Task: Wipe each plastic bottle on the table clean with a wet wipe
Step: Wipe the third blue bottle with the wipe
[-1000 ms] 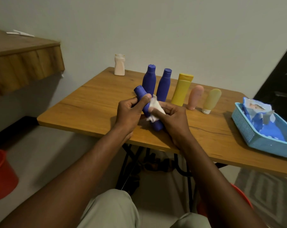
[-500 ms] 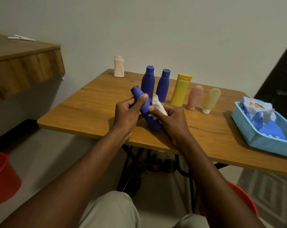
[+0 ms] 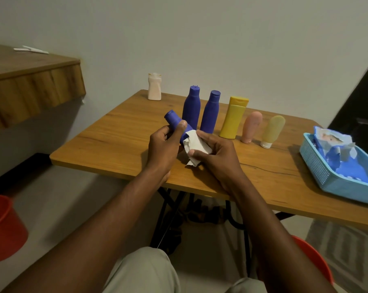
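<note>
While the left hand (image 3: 162,146) is gripping the tilted blue bottle (image 3: 174,121) near its neck, just above the table (image 3: 115,140), the right hand (image 3: 216,153) is pinching a wet wipe (image 3: 194,144) round its body. Best approach, prob.: firm hold w/ slow turning, so the wipe is reaching every side.
</note>
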Demonstrator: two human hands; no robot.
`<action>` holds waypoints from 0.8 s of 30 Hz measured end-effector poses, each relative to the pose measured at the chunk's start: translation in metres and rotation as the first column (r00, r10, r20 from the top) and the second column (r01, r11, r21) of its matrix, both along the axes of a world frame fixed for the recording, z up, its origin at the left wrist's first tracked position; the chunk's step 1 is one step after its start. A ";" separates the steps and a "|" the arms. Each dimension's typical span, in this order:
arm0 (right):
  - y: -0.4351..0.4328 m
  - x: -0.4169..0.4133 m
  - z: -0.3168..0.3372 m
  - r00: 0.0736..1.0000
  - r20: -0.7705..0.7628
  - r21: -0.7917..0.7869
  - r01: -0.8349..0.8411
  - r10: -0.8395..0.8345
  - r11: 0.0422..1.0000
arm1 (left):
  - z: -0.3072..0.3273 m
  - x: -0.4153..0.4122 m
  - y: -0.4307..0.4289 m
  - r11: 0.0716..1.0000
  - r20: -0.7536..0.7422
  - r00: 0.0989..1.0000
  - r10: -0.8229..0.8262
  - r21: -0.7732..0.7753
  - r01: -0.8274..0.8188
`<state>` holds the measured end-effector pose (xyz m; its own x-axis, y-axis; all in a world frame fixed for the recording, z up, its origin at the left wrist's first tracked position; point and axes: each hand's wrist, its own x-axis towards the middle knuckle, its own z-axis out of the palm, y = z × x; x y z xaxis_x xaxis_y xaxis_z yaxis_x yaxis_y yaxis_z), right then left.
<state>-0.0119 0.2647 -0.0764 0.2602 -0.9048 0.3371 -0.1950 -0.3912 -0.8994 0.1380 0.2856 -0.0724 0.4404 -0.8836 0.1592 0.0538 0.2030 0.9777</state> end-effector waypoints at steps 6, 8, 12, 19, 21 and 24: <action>-0.001 -0.003 -0.001 0.985 0.170 -0.011 -0.009 0.011 1.000 | 0.000 0.000 0.002 0.996 0.018 0.996 -0.090 -0.018 0.091; -0.002 -0.004 -0.002 0.974 0.223 0.003 0.043 -0.042 0.999 | 0.000 -0.001 0.002 0.993 0.003 0.994 -0.110 -0.030 0.110; -0.004 -0.002 -0.004 0.976 0.202 0.034 0.073 -0.078 0.997 | 0.000 -0.002 0.003 0.994 -0.007 0.995 -0.101 -0.039 0.101; -0.002 0.000 -0.002 0.994 -0.008 -0.021 0.111 -0.111 0.994 | 0.000 0.000 0.003 0.999 -0.012 0.999 -0.032 -0.033 0.032; -0.002 0.000 -0.002 0.994 0.044 0.000 0.102 -0.102 0.995 | 0.000 0.000 0.003 0.998 -0.011 0.999 -0.051 -0.033 0.050; -0.005 -0.003 -0.004 0.977 0.139 0.058 0.153 -0.160 0.986 | 0.001 -0.001 0.002 0.997 -0.005 0.998 -0.067 -0.036 0.067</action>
<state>-0.0152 0.2593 -0.0806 0.0665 -0.9462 0.3166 -0.1190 -0.3225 -0.9390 0.1370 0.2879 -0.0715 0.3814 -0.9051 0.1881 0.0749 0.2331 0.9696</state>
